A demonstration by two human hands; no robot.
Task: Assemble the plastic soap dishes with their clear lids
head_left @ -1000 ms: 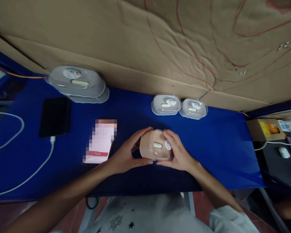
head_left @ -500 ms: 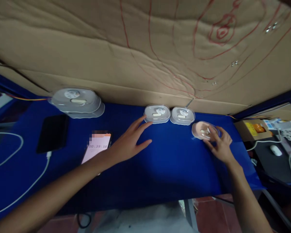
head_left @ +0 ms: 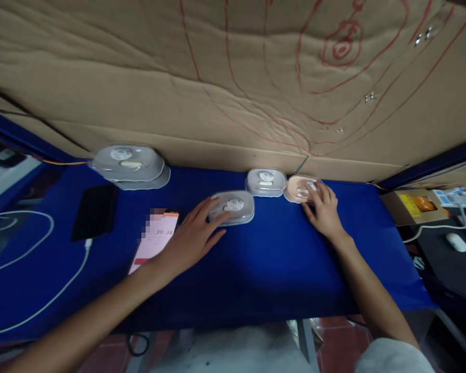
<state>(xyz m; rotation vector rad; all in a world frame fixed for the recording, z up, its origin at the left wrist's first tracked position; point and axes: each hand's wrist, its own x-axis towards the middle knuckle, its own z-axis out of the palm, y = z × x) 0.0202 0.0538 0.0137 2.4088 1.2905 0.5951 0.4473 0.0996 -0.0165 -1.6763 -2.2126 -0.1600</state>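
Chg vs prev: pink box (head_left: 293, 190) now back near cardboard (head_left: 140, 93), just beside rear grey box (head_left: 256, 184); contact unclear. Front grey box (head_left: 242, 211) now out of row, on blue cloth (head_left: 264, 274). L hand (head_left: 190, 233): loose, fingers spread over its L end, not clenched. R hand (head_left: 324, 210): fingers over pink box's R end; can't tell if gripping. Prob. means row being rearranged.
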